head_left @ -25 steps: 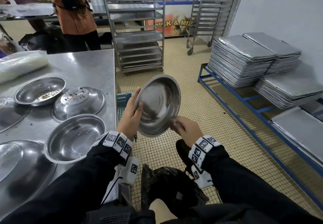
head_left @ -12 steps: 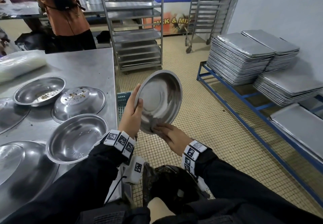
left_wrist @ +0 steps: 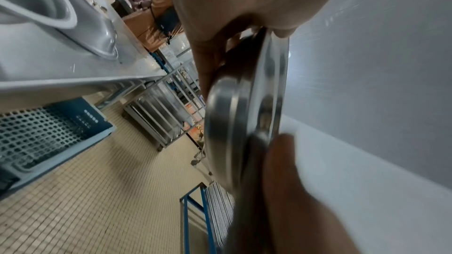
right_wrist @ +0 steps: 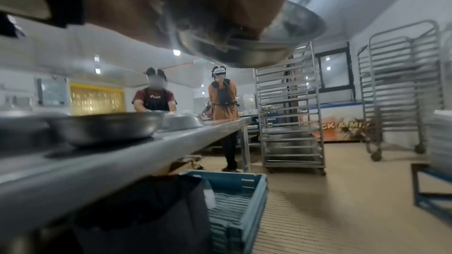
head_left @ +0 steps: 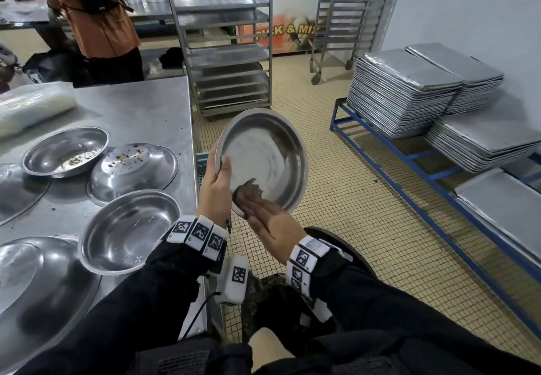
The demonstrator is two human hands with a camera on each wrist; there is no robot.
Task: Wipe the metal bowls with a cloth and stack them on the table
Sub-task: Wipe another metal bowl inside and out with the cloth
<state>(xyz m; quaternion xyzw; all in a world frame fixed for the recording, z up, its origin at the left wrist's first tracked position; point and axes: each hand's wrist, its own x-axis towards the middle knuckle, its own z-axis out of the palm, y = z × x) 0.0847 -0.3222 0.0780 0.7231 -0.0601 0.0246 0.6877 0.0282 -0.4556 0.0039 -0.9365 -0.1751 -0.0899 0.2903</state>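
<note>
My left hand [head_left: 221, 170] grips a round metal bowl [head_left: 269, 152] by its left rim, thumb inside, and tilts it toward me above the floor beside the steel table [head_left: 131, 105]. My right hand [head_left: 263, 213] holds a brown cloth [head_left: 248, 190] against the bowl's lower inner edge with flat fingers; its thumb is hidden behind the rim. The left wrist view shows the bowl [left_wrist: 244, 115] edge-on. On the table sit an upright bowl [head_left: 128, 231], a crumb-filled bowl [head_left: 66, 151] and an overturned bowl [head_left: 133, 167] with crumbs on it.
Large pans [head_left: 35, 281] lie at the table's near left. A blue crate [right_wrist: 234, 200] sits on the floor under the table edge. Rack trolleys [head_left: 228, 53] stand ahead, tray stacks [head_left: 404, 91] on a blue frame to the right. A person in orange [head_left: 96, 9] stands beyond the table.
My right hand has slid with the cloth from the bowl's right rim round to its lower edge. The bowl has tipped a little more toward me in my left hand.
</note>
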